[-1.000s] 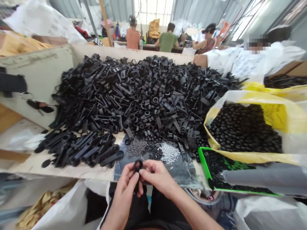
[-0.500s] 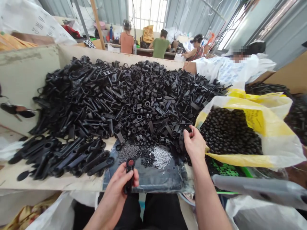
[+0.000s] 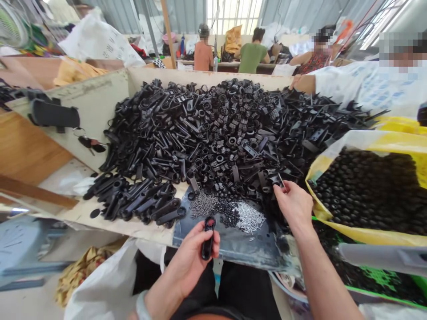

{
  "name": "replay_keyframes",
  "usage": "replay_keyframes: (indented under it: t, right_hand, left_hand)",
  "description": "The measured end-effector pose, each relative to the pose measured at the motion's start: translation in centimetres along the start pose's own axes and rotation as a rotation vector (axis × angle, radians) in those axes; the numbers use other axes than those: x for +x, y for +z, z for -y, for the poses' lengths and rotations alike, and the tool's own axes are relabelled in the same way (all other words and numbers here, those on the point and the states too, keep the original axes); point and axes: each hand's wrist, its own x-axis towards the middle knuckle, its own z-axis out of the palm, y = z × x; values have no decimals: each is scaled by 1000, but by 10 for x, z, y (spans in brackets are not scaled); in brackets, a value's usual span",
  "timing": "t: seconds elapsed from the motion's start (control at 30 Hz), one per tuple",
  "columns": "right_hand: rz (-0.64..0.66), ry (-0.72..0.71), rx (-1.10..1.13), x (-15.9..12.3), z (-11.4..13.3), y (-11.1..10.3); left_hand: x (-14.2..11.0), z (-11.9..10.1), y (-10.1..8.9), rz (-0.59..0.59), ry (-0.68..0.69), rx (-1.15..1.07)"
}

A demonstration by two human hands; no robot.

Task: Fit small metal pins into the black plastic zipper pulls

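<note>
My left hand point(image 3: 191, 258) is closed round a black plastic handle part point(image 3: 207, 238), held upright near the table's front edge. My right hand point(image 3: 293, 204) reaches into the front right of the big pile of black plastic parts point(image 3: 216, 129) and pinches a small flat black piece point(image 3: 278, 180) between thumb and fingers. Between my hands lies a dark sheet point(image 3: 240, 242) with little heaps of small metal pins and springs point(image 3: 247, 217).
A row of assembled black handles point(image 3: 140, 202) lies at the front left. A yellow bag of black round pieces point(image 3: 370, 186) stands on the right, with a green tray point(image 3: 383, 278) below it. A person in white sits at the right; others work at a far table.
My right hand has closed on a small black piece at the pile's edge. My left hand still holds the handle part. The camera has shifted to the left.
</note>
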Motion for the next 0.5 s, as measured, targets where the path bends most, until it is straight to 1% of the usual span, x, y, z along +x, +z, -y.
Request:
replay_keyframes:
  t: [0.1, 0.17, 0.2, 0.23, 0.27, 0.33, 0.4, 0.47, 0.5]
  right_hand:
    - [-72, -54, 103, -8, 11, 0]
    - [-101, -121, 245, -23, 23, -2]
    - [-99, -166, 347, -34, 30, -4]
    - [-71, -216, 456, -48, 38, -4]
    - [-23, -269, 513, -64, 44, -5]
    - [92, -445, 581, -98, 55, -4]
    - [202, -737, 650, -128, 60, -2]
    - [212, -911, 658, -148, 61, 2]
    - [202, -957, 645, -154, 60, 4]
  left_hand:
    - [-2, 1, -3, -1, 5, -17]
    - [-4, 1, -4, 21, 33, -15]
    - [-5, 0, -4, 33, 43, -13]
    - [-6, 0, -4, 43, 49, -14]
    - [-6, 0, -3, 56, 47, -18]
    - [-6, -1, -1, 76, 30, -49]
    - [-6, -1, 1, 65, 19, -110]
    - [-6, 0, 1, 20, 35, -167]
    - [-7, 0, 1, -5, 55, -180]
